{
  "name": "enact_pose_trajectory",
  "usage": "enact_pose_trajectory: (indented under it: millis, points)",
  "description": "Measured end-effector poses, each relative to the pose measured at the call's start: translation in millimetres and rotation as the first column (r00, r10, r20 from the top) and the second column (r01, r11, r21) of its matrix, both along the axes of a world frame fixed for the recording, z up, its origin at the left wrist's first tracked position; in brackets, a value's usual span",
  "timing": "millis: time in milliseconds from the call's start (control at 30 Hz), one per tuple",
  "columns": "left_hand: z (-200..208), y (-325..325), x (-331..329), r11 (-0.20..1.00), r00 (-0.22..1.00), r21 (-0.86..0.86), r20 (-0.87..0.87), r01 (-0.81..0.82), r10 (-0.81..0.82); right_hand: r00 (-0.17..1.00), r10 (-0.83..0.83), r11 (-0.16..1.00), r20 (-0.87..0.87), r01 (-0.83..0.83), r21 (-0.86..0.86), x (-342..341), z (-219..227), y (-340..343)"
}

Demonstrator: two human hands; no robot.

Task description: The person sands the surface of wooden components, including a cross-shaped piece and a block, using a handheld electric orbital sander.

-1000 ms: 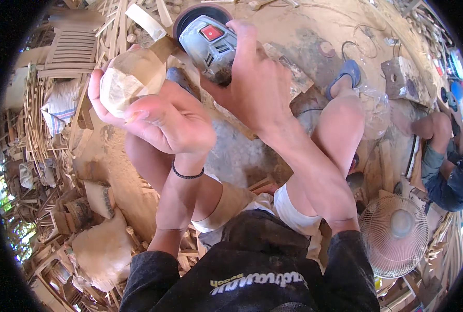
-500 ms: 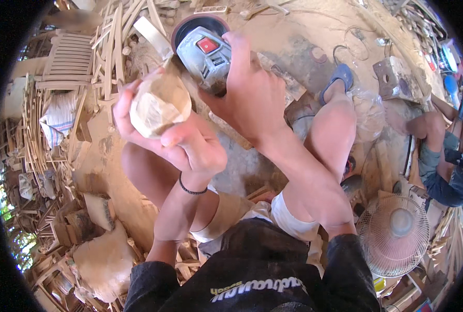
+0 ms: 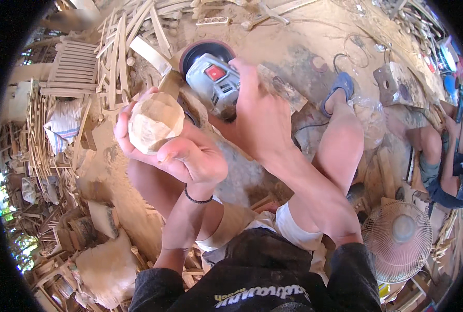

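Observation:
A pale, rounded piece of wood with flat cut facets (image 3: 156, 123) rests in my left hand (image 3: 192, 152), with the fingers and thumb wrapped round its sides. My right hand (image 3: 260, 112) grips a grey angle grinder (image 3: 210, 78) that has a red switch on its body. The grinder's dark disc (image 3: 205, 52) with a reddish rim points away from me, beyond the wood. Wood and disc are apart. My right fingers are partly hidden behind the tool.
Past my hands lie a pale wooden block (image 3: 151, 54) and piled wood strips (image 3: 121, 57). A fan (image 3: 398, 236) stands at my right, with a co-worker's leg (image 3: 430, 148) beyond it. A slatted wooden panel (image 3: 74, 63) and a sack (image 3: 62, 125) are at left.
The grinder has shifted slightly right and nearer to me. The faceted wood has turned a little in my left hand and sits slightly lower in view.

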State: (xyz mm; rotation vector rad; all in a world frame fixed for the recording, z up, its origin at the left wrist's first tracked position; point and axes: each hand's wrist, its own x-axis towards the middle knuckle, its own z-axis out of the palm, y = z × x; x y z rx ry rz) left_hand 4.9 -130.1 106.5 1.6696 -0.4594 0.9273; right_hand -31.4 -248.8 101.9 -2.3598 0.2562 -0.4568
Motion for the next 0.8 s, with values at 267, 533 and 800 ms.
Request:
enact_pose_trajectory:
  millis: [267, 533, 800]
  points:
    - [-15, -13, 0, 0.959, 0.974, -0.178, 0.091, 0.221, -0.207, 0.993, -0.079, 0.995, 0.085, 0.073, 0.069, 20, -2, 0]
    - [-11, -18, -5, 0.937, 0.969, -0.249, 0.06, 0.246, -0.238, 1.0, -0.023, 0.999, 0.005, 0.023, 0.036, 12, -1, -5]
    - [7, -4, 5, 0.936, 0.968, -0.244, 0.05, 0.252, -0.248, 0.996, -0.075, 0.996, 0.038, 0.073, 0.052, -10, -1, -20]
